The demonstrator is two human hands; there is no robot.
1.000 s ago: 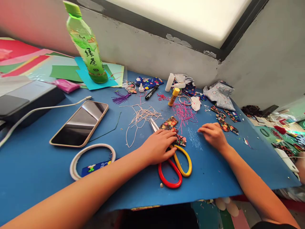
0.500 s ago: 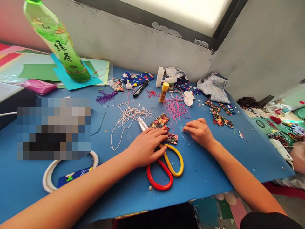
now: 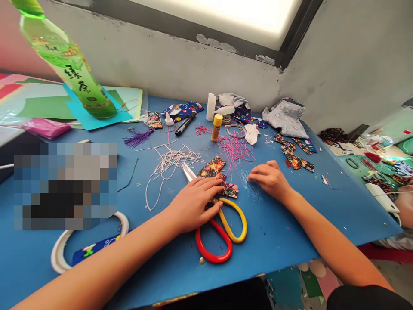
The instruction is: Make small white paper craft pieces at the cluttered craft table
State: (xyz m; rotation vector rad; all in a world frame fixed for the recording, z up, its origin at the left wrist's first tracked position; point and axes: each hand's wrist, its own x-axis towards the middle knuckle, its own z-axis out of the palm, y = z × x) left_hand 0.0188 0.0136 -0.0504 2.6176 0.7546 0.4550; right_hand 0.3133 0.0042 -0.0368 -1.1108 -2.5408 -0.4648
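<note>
- Resting across one pair of scissors [image 3: 215,259], the left hand [image 3: 195,202] is the nearer one: grip loose, fingers extended and laid over the pivot, not clamped. Long axis slanting, blades away to the far left, loops towards the near edge.
- Next along, dark floral cloth [image 3: 213,168] pokes out beyond those fingertips, between the two hands, touching the left and apart from the right.
- And over on the right, the right hand [image 3: 272,181]: fingertips together at a whitish scuffed patch [image 3: 250,183] on the surface [image 3: 274,262]. Anything thin between them? Can't tell.
- Now the count, left to right: one bottle [image 3: 77,82], one white ring [image 3: 56,252], one purple tassel [image 3: 138,137], one beige cord tangle [image 3: 176,159], one black marker [image 3: 185,125], one yellow-capped glue stick [image 3: 217,127], one pink cord tangle [image 3: 237,148]. The floral pieces by the left fingers overlap; no sure number there.
</note>
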